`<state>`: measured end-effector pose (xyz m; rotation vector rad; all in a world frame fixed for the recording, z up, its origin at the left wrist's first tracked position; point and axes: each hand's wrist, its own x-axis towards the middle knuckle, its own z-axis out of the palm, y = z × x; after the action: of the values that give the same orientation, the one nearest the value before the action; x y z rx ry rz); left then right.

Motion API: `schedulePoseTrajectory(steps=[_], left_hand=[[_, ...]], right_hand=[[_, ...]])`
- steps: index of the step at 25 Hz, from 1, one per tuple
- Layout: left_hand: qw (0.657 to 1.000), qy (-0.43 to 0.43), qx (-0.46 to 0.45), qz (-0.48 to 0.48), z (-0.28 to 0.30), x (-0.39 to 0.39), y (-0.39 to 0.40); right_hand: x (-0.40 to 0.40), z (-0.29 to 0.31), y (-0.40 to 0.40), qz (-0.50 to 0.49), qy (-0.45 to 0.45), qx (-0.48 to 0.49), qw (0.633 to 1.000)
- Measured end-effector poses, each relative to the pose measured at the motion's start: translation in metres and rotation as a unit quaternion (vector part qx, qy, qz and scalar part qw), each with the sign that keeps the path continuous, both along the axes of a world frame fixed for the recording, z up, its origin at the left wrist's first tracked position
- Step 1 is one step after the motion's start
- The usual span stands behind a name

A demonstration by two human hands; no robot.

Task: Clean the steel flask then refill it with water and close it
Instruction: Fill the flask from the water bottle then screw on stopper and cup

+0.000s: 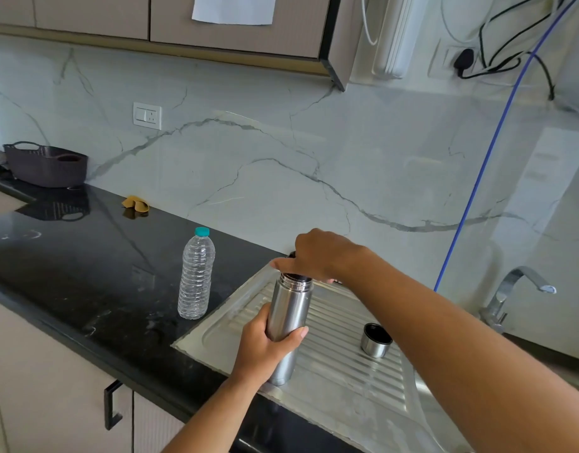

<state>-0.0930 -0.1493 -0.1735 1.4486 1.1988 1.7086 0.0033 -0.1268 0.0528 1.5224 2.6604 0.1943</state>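
The steel flask (289, 308) stands upright on the ribbed steel drainboard (347, 364) beside the sink. My left hand (265, 348) is wrapped around the flask's lower body. My right hand (317, 256) sits on top of the flask's mouth, fingers closed on a dark stopper (296, 276) that is mostly hidden under the hand. The flask's steel cup lid (375, 340) stands apart on the drainboard to the right, open side up.
A clear plastic water bottle (196, 276) with a teal cap stands on the black counter (85, 256) left of the drainboard. A chrome tap (510, 295) rises at the right. A dark basket (46, 165) and a yellow cloth (136, 204) lie at the back left.
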Motion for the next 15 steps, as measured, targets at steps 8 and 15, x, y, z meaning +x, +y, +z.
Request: schedulePoseTrajectory(steps=[8,15], left_hand=[[1.000,0.008,-0.009,0.003,0.000,0.000,0.002],[1.000,0.006,-0.015,0.009,-0.001,0.001,0.002]], right_hand=[[0.002,0.013,-0.006,0.012,-0.003,-0.052,0.999],[0.006,0.022,0.000,-0.055,0.023,-0.124,0.990]])
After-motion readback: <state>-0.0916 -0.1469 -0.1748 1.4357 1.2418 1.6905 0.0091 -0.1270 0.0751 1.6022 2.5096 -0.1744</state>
